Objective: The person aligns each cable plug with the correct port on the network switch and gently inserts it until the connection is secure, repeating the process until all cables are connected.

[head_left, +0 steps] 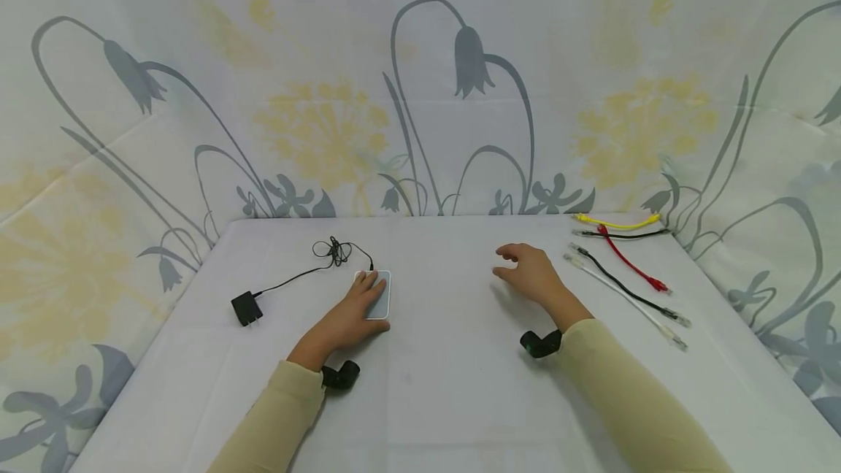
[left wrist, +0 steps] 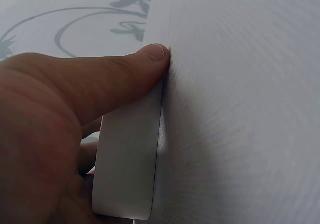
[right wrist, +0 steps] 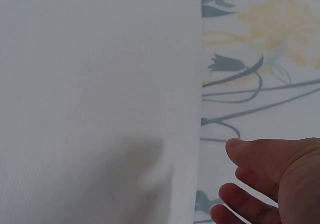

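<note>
A small white box-shaped device (head_left: 379, 305) with a greyish top lies on the table, a thin black cord plugged into its far side. Spread over its top are the fingers of my left hand (head_left: 351, 321), while the thumb stretches along the near side. Up close in the left wrist view, the white side wall (left wrist: 127, 164) shows, with the thumb (left wrist: 117, 76) across one end and its tip down at the tabletop. My right hand (head_left: 535, 277) hovers over the table left of the network cables, holding nothing, its fingers loosely bent and thumb apart.
The cord (head_left: 338, 254), bunched in loops, runs to a black power adapter (head_left: 247, 308) at the left. On the right lie short network cables: yellow (head_left: 617, 225), red (head_left: 627, 260), white (head_left: 624, 298) and two black ones (head_left: 624, 286). A flowered cloth (head_left: 453, 159) hangs behind the table.
</note>
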`<state>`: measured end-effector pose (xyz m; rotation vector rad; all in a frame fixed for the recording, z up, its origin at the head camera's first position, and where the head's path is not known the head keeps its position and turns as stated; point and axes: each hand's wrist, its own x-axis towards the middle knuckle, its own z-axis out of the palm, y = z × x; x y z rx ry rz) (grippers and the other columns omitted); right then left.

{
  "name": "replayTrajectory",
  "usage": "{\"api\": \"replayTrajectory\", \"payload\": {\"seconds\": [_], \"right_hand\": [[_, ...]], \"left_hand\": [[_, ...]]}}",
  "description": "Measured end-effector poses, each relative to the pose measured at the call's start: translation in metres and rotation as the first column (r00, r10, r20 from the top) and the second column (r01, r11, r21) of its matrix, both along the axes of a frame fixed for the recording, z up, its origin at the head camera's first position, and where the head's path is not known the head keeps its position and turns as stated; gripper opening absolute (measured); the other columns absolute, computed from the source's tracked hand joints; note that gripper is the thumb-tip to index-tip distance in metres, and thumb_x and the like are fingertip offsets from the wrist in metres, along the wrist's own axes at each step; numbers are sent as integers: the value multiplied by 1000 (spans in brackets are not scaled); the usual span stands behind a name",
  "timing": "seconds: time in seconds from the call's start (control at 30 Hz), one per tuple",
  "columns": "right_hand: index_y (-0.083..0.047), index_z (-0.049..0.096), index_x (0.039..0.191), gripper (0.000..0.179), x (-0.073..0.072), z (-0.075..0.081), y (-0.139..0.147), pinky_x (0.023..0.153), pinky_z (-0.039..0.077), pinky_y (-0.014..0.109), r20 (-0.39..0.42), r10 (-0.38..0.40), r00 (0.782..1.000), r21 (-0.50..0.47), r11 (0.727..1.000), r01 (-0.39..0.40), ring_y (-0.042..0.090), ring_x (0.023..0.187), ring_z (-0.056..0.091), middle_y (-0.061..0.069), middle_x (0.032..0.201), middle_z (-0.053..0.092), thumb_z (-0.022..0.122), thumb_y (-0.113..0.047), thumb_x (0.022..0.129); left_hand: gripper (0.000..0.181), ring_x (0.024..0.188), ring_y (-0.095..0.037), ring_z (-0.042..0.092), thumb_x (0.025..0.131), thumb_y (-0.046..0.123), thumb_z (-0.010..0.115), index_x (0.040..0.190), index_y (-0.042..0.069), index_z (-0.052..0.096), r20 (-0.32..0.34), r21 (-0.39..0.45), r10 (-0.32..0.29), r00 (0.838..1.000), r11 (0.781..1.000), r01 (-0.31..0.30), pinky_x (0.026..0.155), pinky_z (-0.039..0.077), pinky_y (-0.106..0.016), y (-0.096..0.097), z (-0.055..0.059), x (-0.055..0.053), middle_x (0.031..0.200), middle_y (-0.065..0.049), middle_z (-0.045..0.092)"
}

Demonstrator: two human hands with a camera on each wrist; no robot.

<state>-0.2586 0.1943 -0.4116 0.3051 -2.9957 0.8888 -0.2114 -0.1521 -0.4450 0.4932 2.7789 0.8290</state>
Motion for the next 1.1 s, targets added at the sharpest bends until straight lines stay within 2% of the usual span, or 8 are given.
{"api": "replayTrajectory", "payload": {"seconds": [0.37, 0.87, 1.1], "right_hand": [[-2, 57, 132, 47, -7, -2, 33, 96, 43, 55, -16, -49, 999, 36, 998, 50, 42, 119, 54, 24, 128, 59, 62, -25, 91], [1, 52, 136, 52, -10, 0, 70, 96, 42, 57, 19, -118, 993, 73, 991, 116, 45, 119, 51, 29, 132, 53, 59, -27, 92], [2, 49, 137, 54, -8, -2, 82, 98, 39, 59, 58, -163, 985, 95, 983, 157, 47, 122, 47, 30, 134, 50, 58, -27, 92]], "left_hand": [[81, 152, -31, -3, 87, 30, 69, 154, 11, 27, 6, 19, -2, 1000, 1000, 2, 116, 20, -55, 0, -1, 1, 164, -8, 9], [82, 152, -29, -4, 87, 31, 69, 154, 13, 25, 8, 4, -4, 1000, 1000, 4, 117, 19, -54, -2, -1, 0, 165, -7, 8], [81, 152, -29, -4, 88, 30, 69, 154, 13, 25, 9, 22, -3, 1000, 1000, 3, 116, 20, -55, -2, -2, -1, 165, -8, 8]]}}
